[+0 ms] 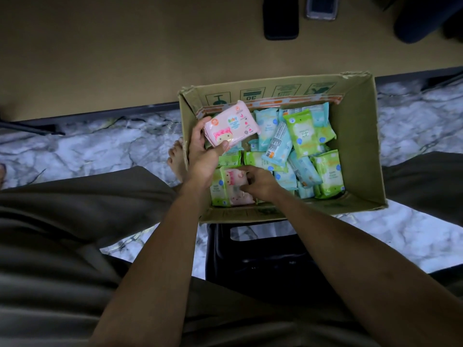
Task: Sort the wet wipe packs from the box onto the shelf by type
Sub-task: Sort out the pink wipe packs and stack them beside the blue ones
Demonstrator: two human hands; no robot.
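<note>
An open cardboard box stands on the floor between my knees, filled with several blue, green and pink wet wipe packs. My left hand holds a pink pack lifted above the box's left side. My right hand reaches into the near left corner, its fingers closed on a second pink pack that lies among green packs. Blue packs fill the middle and far side. The tan shelf surface stretches beyond the box.
Two phones, one black and one in a clear case, lie at the shelf's far edge. A dark round object sits at the top right. A black stool stands under me on the marble floor. A bare foot rests left of the box.
</note>
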